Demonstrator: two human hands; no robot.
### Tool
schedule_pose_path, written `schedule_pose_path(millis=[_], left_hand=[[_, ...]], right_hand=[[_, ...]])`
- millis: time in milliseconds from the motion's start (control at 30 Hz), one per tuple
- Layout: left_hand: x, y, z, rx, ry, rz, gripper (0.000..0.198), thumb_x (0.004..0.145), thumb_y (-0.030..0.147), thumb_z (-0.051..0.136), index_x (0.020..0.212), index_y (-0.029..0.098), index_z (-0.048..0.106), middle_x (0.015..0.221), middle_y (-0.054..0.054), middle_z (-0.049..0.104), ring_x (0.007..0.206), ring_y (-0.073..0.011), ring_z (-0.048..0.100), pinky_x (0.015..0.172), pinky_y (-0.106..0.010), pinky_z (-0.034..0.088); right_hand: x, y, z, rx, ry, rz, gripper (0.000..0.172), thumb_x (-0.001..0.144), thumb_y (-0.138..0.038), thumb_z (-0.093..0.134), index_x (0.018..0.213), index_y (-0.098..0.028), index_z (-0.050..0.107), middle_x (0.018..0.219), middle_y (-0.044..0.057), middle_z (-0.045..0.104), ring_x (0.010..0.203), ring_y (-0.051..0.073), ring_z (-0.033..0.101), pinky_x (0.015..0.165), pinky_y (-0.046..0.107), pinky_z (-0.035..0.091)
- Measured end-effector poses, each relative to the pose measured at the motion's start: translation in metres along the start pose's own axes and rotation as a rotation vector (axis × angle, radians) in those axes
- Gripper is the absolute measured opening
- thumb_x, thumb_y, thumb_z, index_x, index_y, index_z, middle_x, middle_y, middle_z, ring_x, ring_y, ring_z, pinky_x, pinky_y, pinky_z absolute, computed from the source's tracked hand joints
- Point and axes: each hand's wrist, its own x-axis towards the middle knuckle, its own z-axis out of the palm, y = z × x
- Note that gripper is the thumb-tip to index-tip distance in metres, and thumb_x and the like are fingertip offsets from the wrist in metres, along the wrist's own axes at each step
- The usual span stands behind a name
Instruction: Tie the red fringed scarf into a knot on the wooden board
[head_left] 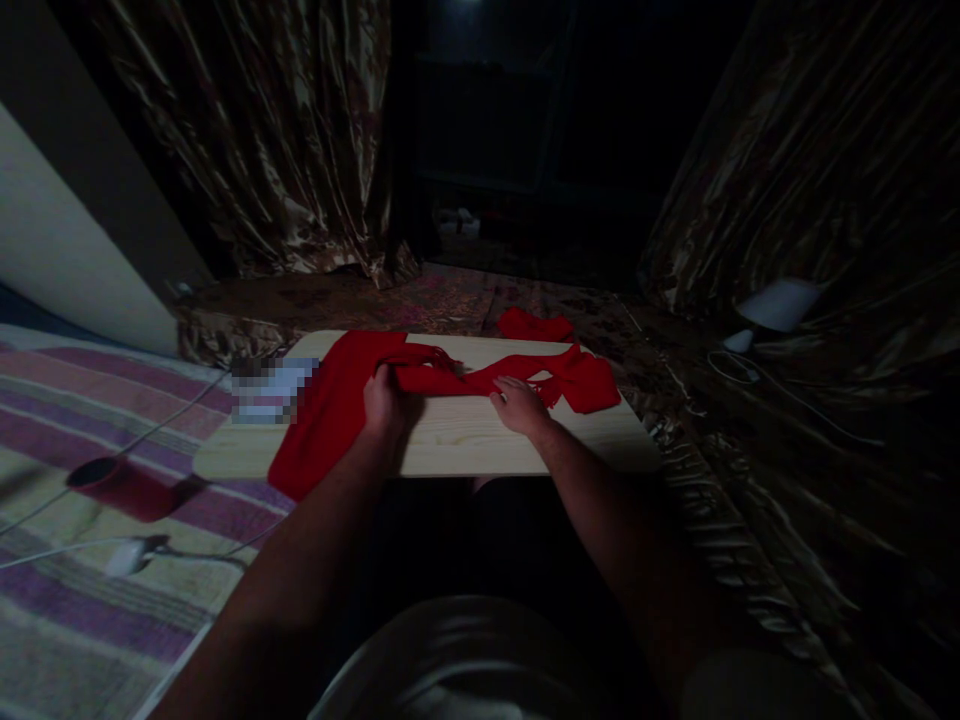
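Observation:
A red cloth garment (330,410) lies spread over a pale wooden board (457,440) in front of me, its left part hanging off the board's near edge. My left hand (384,400) presses on the cloth near its middle, fingers curled around a fold. A narrow red strip (480,382) runs from there to the right, and my right hand (519,404) rests on its lower edge with fingers stretched flat. The strip ends in a wider red piece (589,385). Another small red piece (534,325) lies at the board's far edge.
A striped blanket (67,450) covers the surface to my left, with a dark red cup (124,487) lying on it and white cables. Shiny brown curtains (262,130) hang behind. A white lamp-like object (776,305) sits at the right on brown fabric.

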Motion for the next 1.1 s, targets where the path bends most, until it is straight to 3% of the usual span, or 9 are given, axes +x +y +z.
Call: schedule_pose_path(millis=[100,200,367,500,700,867,1000,1100], left_hand=[[0.0,0.006,-0.005,-0.182,0.039,-0.102,0.028,0.086,0.037,0.058,0.105,0.016,0.063,0.084,-0.003,0.07,0.067,-0.0133,0.065,0.063,-0.023,0.05],[-0.003,0.015,-0.01,-0.248,-0.022,-0.143,0.021,0.089,0.035,0.059,0.102,0.017,0.06,0.077,0.001,0.065,0.056,-0.0096,0.058,0.054,-0.021,0.044],[-0.007,0.024,-0.011,-0.274,-0.078,-0.203,0.032,0.096,0.048,0.055,0.1,0.017,0.063,0.08,-0.004,0.067,0.062,-0.0135,0.063,0.051,-0.023,0.046],[-0.01,0.028,-0.007,-0.325,-0.072,-0.219,0.033,0.098,0.045,0.053,0.103,0.016,0.067,0.089,-0.008,0.071,0.079,-0.0187,0.069,0.059,-0.025,0.053],[-0.011,0.031,-0.006,-0.397,-0.105,-0.183,0.035,0.098,0.044,0.051,0.109,0.018,0.071,0.106,-0.009,0.074,0.106,-0.0207,0.069,0.092,-0.032,0.056],[-0.006,0.035,-0.013,-0.432,-0.051,-0.231,0.041,0.101,0.046,0.043,0.112,0.017,0.071,0.104,-0.009,0.076,0.107,-0.0194,0.069,0.095,-0.031,0.056],[-0.006,0.036,-0.016,-0.498,-0.051,-0.248,0.059,0.103,0.055,0.029,0.116,0.015,0.07,0.102,-0.012,0.076,0.108,-0.0223,0.07,0.097,-0.037,0.056],[-0.006,0.034,-0.016,-0.471,-0.09,-0.238,0.054,0.1,0.057,0.039,0.117,0.016,0.07,0.103,-0.012,0.076,0.109,-0.0233,0.07,0.099,-0.038,0.055]], right_hand=[[0.0,-0.002,0.0,-0.001,0.008,0.018,0.049,0.099,-0.031,0.047,0.142,-0.012,0.059,0.149,0.012,0.056,0.141,0.024,0.048,0.122,0.037,0.03],[0.0,-0.003,0.001,0.007,0.025,0.031,0.048,0.097,-0.029,0.048,0.14,-0.01,0.061,0.147,0.012,0.058,0.139,0.024,0.049,0.122,0.037,0.031],[-0.001,-0.003,0.001,0.011,0.052,0.034,0.047,0.096,-0.028,0.049,0.138,-0.012,0.063,0.146,0.011,0.059,0.138,0.024,0.051,0.121,0.037,0.032],[-0.001,-0.002,0.001,0.014,0.05,0.049,0.046,0.096,-0.028,0.05,0.137,-0.012,0.063,0.145,0.012,0.059,0.137,0.024,0.051,0.12,0.037,0.033],[-0.001,-0.002,0.001,0.02,0.063,0.036,0.043,0.096,-0.027,0.05,0.134,-0.013,0.065,0.141,0.012,0.062,0.134,0.024,0.053,0.118,0.036,0.035],[-0.002,-0.002,0.0,0.006,0.072,0.036,0.042,0.096,-0.028,0.05,0.132,-0.013,0.065,0.139,0.013,0.063,0.132,0.024,0.054,0.117,0.036,0.036],[0.0,-0.001,0.001,0.0,0.061,0.035,0.042,0.096,-0.028,0.05,0.132,-0.013,0.065,0.138,0.013,0.064,0.132,0.025,0.054,0.116,0.036,0.037],[0.0,-0.001,0.001,-0.005,0.055,0.054,0.041,0.096,-0.028,0.051,0.132,-0.014,0.065,0.138,0.013,0.064,0.131,0.024,0.054,0.115,0.036,0.038]])
